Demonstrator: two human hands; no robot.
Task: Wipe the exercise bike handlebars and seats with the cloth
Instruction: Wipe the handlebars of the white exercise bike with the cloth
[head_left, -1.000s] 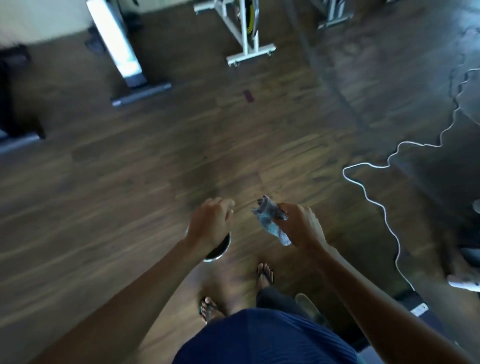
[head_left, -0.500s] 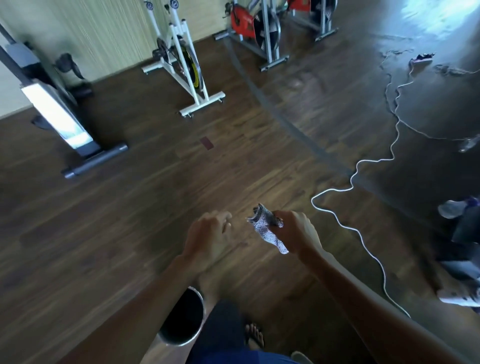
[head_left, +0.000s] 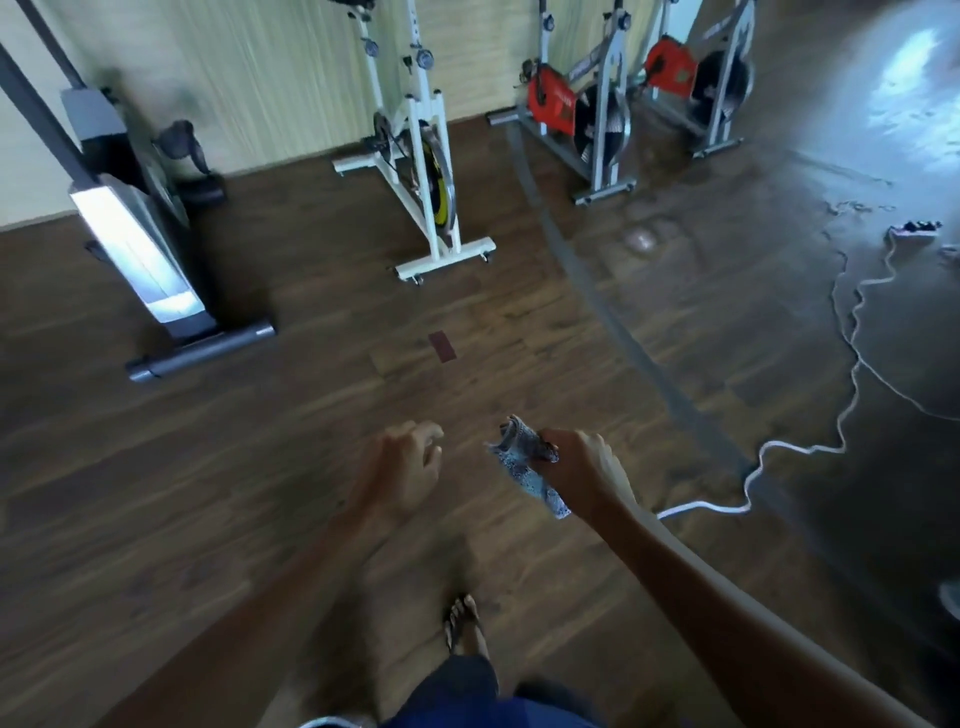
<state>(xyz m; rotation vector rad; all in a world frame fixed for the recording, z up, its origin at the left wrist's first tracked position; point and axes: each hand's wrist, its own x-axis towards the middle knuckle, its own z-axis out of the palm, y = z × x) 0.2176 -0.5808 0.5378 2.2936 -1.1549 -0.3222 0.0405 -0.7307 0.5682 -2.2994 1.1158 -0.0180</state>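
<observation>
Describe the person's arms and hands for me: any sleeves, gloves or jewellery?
The left forearm and right forearm are bare as far as the frame shows, with no sleeves. The left hand and right hand wear no gloves, and I can make out no watch, band or ring, though the left is slightly blurred. No cables or markings.

Wood floor (head_left: 208, 467) w/ white bike (head_left: 422, 171), red bike (head_left: 574, 122), cord (head_left: 852, 364), poss. tape (head_left: 442, 346).

The person wears a blue top (head_left: 493, 719), dark legwear (head_left: 457, 680) and, seemingly, a flip-flop (head_left: 453, 633) on the 1 visible foot (head_left: 465, 618).
</observation>
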